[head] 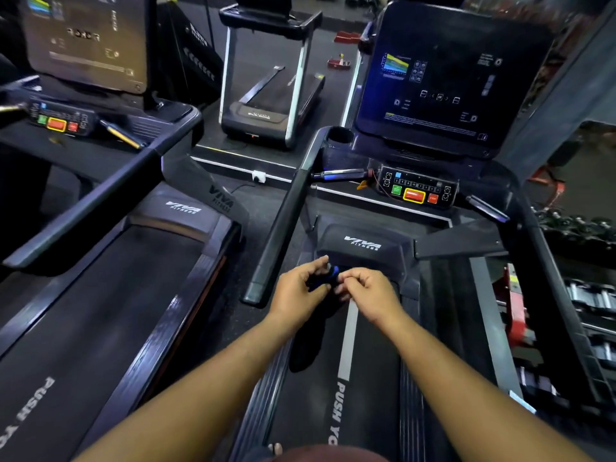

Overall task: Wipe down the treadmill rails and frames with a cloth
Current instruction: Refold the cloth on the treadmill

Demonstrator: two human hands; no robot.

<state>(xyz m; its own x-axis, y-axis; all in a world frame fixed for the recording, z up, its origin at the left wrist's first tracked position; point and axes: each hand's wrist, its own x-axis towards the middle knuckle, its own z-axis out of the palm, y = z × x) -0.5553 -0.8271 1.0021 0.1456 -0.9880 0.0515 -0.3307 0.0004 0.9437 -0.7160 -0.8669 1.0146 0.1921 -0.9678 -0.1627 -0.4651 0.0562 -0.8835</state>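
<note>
To my left, a second black treadmill runs parallel, a strip of dark floor separating it from mine. The long black left handrail ends just beside my left hand, which pinches a dark blue-edged cloth. My right hand grips its other side. Both hover above the black running belt, handrails on either side.
</note>
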